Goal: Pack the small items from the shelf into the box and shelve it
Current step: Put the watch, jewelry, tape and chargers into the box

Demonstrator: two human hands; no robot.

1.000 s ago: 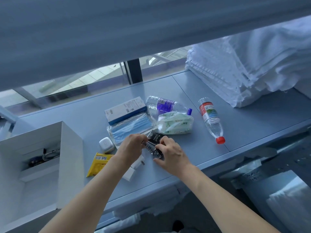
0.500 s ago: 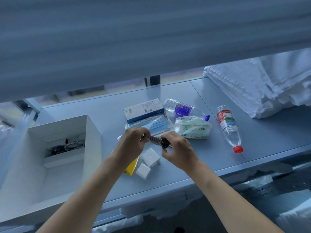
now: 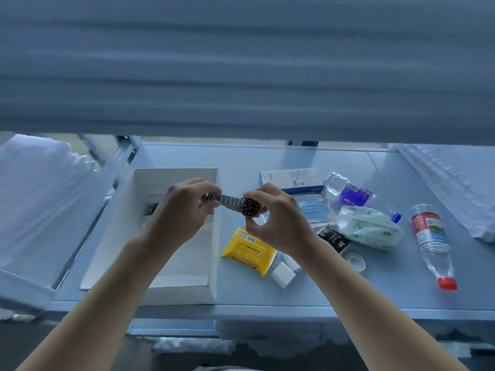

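Observation:
A wristwatch (image 3: 242, 204) with a dark dial and a metal link band hangs in the air between both hands. My left hand (image 3: 182, 210) pinches the band's end, over the right wall of the open white box (image 3: 211, 266). My right hand (image 3: 278, 223) pinches the watch's case. The box stands on the blue shelf (image 3: 308, 293) at the left; something dark lies at its far end, mostly hidden by my left hand. Right of the box lie a yellow packet (image 3: 247, 251), white charger cubes (image 3: 284, 273), a black packet (image 3: 333, 239) and a pack of blue masks (image 3: 312, 210).
Further right lie a blue-and-white carton (image 3: 292, 178), a purple-labelled bottle (image 3: 351, 194), a green tissue pack (image 3: 369, 228), a small clear lid (image 3: 356, 259) and a red-capped bottle (image 3: 434, 245). White towels (image 3: 40, 199) are stacked at the left and right. An upper shelf (image 3: 241, 62) hangs overhead.
Both hands have lifted the watch off the shelf and carried it left toward the box, with the band stretched out straight. The view has swung left, bringing the box closer to the middle.

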